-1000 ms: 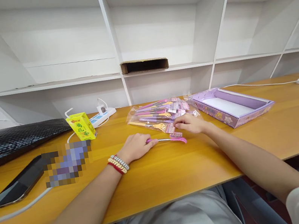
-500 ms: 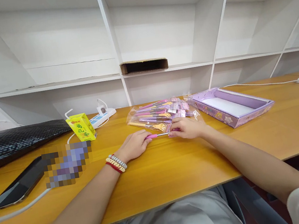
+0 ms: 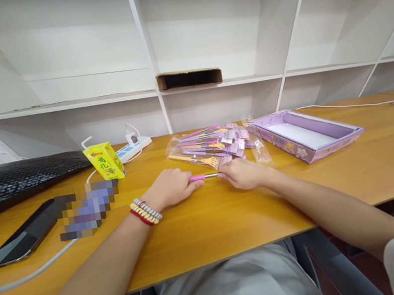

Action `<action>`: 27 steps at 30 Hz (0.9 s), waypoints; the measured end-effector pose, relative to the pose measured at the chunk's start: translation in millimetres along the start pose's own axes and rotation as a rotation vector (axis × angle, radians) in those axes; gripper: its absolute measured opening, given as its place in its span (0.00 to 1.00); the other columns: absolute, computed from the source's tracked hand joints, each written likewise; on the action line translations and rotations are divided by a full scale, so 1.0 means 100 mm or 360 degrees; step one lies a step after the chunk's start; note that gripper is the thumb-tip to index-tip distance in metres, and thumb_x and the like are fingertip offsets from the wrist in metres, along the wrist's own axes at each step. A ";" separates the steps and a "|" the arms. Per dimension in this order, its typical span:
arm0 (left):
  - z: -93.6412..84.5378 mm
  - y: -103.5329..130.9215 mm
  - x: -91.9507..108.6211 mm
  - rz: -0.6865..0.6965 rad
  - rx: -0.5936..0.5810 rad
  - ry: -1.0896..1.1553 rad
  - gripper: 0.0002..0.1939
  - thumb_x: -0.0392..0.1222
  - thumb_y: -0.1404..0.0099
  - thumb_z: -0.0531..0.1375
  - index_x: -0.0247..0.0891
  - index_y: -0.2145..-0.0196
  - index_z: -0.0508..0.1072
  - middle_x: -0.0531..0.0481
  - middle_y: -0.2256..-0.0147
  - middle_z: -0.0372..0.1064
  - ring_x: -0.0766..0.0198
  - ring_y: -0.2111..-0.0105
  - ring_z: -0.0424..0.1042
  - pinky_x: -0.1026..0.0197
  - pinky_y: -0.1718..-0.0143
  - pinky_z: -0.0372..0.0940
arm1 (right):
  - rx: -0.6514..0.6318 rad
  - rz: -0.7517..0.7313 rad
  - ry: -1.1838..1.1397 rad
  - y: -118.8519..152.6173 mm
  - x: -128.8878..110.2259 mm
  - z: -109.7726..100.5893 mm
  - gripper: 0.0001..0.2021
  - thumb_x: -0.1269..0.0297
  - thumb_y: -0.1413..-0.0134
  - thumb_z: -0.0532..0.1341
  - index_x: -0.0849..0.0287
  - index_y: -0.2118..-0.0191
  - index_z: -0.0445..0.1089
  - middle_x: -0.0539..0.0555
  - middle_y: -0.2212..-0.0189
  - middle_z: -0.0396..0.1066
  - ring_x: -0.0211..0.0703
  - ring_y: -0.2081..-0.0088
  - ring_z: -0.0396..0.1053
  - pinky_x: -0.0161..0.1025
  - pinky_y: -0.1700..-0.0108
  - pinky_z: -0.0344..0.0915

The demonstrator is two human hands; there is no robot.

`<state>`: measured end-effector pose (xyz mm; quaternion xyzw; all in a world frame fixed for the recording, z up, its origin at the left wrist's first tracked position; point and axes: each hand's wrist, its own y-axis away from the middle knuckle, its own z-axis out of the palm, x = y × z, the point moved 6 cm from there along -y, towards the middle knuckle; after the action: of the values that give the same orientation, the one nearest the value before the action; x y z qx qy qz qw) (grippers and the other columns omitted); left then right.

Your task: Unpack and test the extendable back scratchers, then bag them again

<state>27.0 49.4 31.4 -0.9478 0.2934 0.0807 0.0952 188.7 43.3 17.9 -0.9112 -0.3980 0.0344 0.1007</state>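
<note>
A pink back scratcher (image 3: 197,177) with a metal rod lies level between my hands, just above the table. My left hand (image 3: 171,188) is closed round its pink handle, thumb along it. My right hand (image 3: 241,173) grips the other end, and its fingers hide that tip. Just beyond my hands is a pile of back scratchers (image 3: 207,148) in clear plastic packets, with pink, purple and yellow handles and hand-shaped ends. A loose clear wrapper (image 3: 261,152) lies at the right of the pile.
An open purple box (image 3: 311,154) stands right of the pile. At the left are a yellow drink carton (image 3: 104,162) with a straw, a phone (image 3: 22,234), a power strip (image 3: 133,150) and a black bag (image 3: 18,185). White shelves (image 3: 211,29) rise behind the table, holding a cardboard box (image 3: 189,79).
My left hand has turned slightly and its wrist has moved a little left. My right hand still grips the far end. The view has tilted down slightly, showing more shirt.
</note>
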 end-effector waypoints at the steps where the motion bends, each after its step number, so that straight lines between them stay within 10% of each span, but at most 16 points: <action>1: 0.00 0.00 0.02 0.0005 -0.0005 -0.0043 0.33 0.62 0.36 0.39 0.35 0.71 0.74 0.41 0.75 0.70 0.54 0.74 0.69 0.57 0.71 0.57 | 0.0016 -0.0010 0.0000 0.00 -0.01 0.00 0.13 0.63 0.38 0.46 0.61 0.65 0.65 0.56 0.72 0.68 0.40 0.72 0.63 0.36 0.70 0.52; 27: -0.01 -0.04 0.16 -0.0051 0.0147 0.0087 0.21 0.56 0.35 0.45 0.37 0.65 0.66 0.42 0.70 0.71 0.55 0.70 0.70 0.57 0.67 0.59 | 0.0164 -0.0088 -0.0067 -0.01 -0.02 -0.15 0.13 0.62 0.40 0.49 0.61 0.66 0.68 0.57 0.70 0.70 0.39 0.71 0.63 0.36 0.68 0.52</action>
<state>42.3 43.8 29.7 -0.9489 0.2840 0.0396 0.1319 188.7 40.1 32.6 -0.8926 -0.4227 0.0713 0.1400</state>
